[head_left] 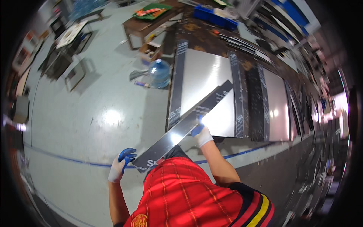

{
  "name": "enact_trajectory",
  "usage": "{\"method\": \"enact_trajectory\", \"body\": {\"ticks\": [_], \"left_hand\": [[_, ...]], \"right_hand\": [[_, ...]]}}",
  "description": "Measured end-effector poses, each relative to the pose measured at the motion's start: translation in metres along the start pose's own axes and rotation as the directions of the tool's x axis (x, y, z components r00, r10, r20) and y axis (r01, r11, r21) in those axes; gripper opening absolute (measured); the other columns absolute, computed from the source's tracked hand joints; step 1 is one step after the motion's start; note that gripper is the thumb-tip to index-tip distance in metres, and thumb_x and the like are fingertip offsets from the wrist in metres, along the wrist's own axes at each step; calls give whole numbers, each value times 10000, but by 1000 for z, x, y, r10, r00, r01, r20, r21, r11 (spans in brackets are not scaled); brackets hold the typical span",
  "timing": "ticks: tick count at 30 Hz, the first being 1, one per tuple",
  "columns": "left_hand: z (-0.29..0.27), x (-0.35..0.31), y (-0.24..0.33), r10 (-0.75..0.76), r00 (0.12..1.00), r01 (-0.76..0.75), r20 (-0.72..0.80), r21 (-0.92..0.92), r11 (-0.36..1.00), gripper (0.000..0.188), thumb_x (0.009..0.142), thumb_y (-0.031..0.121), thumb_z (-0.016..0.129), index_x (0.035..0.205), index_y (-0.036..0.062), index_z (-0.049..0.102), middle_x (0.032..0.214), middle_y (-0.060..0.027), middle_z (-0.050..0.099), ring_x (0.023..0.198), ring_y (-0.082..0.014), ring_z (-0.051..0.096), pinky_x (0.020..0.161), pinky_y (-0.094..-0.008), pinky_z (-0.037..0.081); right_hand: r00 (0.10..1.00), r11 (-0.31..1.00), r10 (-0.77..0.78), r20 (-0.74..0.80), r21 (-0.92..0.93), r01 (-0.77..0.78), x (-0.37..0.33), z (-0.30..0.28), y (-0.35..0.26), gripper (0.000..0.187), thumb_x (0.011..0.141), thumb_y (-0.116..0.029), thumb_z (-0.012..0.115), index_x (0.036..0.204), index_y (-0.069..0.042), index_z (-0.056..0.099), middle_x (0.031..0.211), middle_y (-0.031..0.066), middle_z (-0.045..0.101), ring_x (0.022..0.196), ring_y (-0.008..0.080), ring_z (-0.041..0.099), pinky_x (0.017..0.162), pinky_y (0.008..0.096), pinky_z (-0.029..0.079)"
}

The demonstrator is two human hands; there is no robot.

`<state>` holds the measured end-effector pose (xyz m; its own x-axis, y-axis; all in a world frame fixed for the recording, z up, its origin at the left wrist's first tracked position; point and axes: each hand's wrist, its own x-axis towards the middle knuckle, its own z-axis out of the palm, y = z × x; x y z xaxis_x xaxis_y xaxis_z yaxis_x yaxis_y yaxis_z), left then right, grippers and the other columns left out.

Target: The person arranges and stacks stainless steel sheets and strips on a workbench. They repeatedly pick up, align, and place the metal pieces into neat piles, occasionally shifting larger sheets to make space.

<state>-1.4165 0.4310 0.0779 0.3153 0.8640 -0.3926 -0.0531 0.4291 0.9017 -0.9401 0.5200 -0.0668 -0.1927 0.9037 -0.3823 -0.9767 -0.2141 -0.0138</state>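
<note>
A long metal strip (174, 136) with dark printed film at its ends slants across the front of my body, from low left to upper right. My right hand (201, 134), in a white glove with a blue palm, grips the strip's near edge around its middle. My left hand (123, 163), gloved the same way, is at the strip's lower left end with its fingers apart; whether a fingertip touches the metal I cannot tell. Beneath the strip's upper end lies a shiny metal sheet (206, 75) with dark film along its sides, on a dark worktable (191, 32).
A second sheet (278, 104) lies farther right, and long metal strips (247, 48) lie at the back. A blue bin (214, 18) stands at the table's far end. Left of the table, a blue water jug (159, 73) and a cardboard box (150, 51) stand on the floor.
</note>
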Motion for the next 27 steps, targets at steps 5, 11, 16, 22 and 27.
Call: {"method": "enact_trajectory", "body": {"ticks": [5,11,16,22,27], "left_hand": [[-36,119,67,44,999,-22,-4,819,573,703,880,280,901,1467,-24,661,1405,-216,718,1285,-400,698,1102,-429,558],[-42,258,131,96,981,-169,166,985,24,993,770,445,971,1580,16,589,1468,-214,667,1366,-399,607,1199,-500,467],[-38,374,150,169,932,-332,322,942,38,1056,761,457,973,1618,40,516,1400,-219,654,1297,-422,619,1145,-521,470],[-6,521,143,203,877,-454,436,890,51,988,787,428,954,1599,60,529,1418,-225,627,1328,-425,603,1139,-527,469],[-6,622,157,210,811,-558,546,830,0,942,781,414,944,1568,69,557,1412,-226,623,1331,-423,593,1129,-528,461]], "right_hand": [[931,964,-264,-252,-66,256,77,21,28,393,1195,-401,566,1404,-85,672,1375,151,735,1275,350,706,1161,523,560],[887,925,-372,-274,-26,380,190,55,34,323,1202,-363,560,1333,-101,697,1293,113,765,1217,326,726,1128,498,578],[892,921,-311,-327,128,368,287,92,53,341,1195,-387,563,1334,-109,703,1296,112,780,1195,315,751,1102,486,595],[875,920,-382,-298,-211,330,318,132,64,359,1194,-371,577,1378,-85,692,1305,103,776,1187,277,758,1067,447,613],[546,530,-771,-328,-805,265,295,109,28,394,1184,-257,591,1476,-3,662,1325,152,775,1203,279,760,1085,409,595]]}}
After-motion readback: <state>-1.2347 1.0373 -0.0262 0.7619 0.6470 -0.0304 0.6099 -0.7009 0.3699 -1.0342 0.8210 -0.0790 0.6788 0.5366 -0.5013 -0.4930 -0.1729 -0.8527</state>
